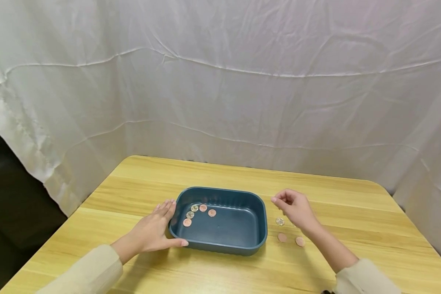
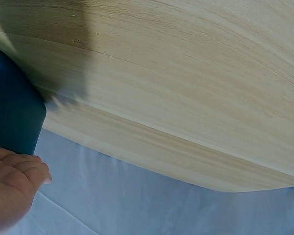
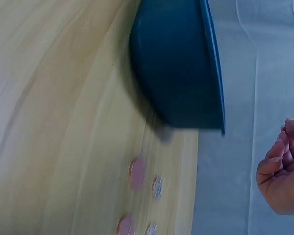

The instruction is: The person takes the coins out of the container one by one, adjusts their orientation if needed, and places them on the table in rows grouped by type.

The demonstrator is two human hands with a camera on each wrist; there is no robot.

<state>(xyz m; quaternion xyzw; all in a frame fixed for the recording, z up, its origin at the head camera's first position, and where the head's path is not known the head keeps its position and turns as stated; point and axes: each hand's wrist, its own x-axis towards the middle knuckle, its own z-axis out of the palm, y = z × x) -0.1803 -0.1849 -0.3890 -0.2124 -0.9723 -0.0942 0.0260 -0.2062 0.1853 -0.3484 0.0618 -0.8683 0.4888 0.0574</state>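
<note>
A dark blue plastic tray [image 1: 220,248] stands on the table with several copper and silver coins [image 1: 187,222] in its left part. My left hand [image 1: 156,229] rests against the tray's left end, fingers stretched along its outside and thumb over the near rim. Just right of the tray, above the table, my right hand [image 1: 294,208] pinches thumb and index finger together. A thin edge that looks like a coin [image 3: 283,128] shows at those fingertips, mostly hidden. Below that hand lie copper coins [image 1: 299,241] and silver coins [image 1: 280,221], one partly covered by the hand.
The light wooden table [image 1: 161,171] has rounded far corners. A pale, creased curtain [image 1: 242,110] hangs behind it and along its sides. A dark area [image 1: 14,196] lies beyond the table at the left.
</note>
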